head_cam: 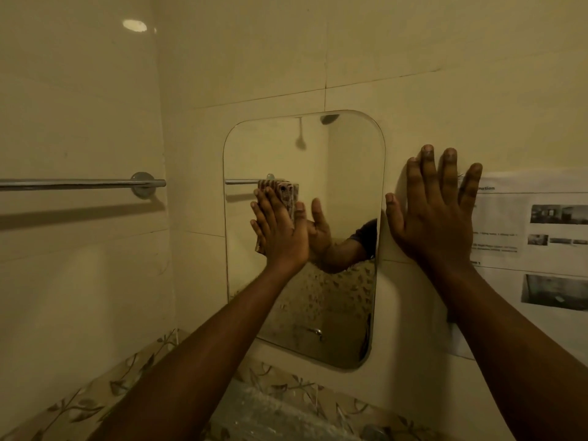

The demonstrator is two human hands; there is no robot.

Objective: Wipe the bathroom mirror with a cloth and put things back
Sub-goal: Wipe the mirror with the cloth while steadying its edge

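Left hand (280,227) is flat against the mirror (343,173), fingers straight and close together, pressing the cloth (284,192) onto the glass. The cloth is a folded patterned pad in the mirror's upper-left part. I see it sticking out above the fingertips and a little past the hand's lower left edge; the rest is hidden under the palm. Thumb lies straight up along the cloth's right side.

Right hand (436,214) is off the mirror and holds nothing. Its palm is flat on the wall tile just beside the mirror's right edge, fingers spread wide, thumb tip near the mirror's rim.

Around: a chrome towel bar (73,183) on the left wall, level with the cloth and well apart from it. A printed paper sheet (515,224) is stuck to the wall right of the right hand; the outer fingers overlap its edge. A leaf-pattern tile border (79,409) runs below. The mirror reflects the hand, the forearm and a shower head. Nothing stands between the hands and the glass.
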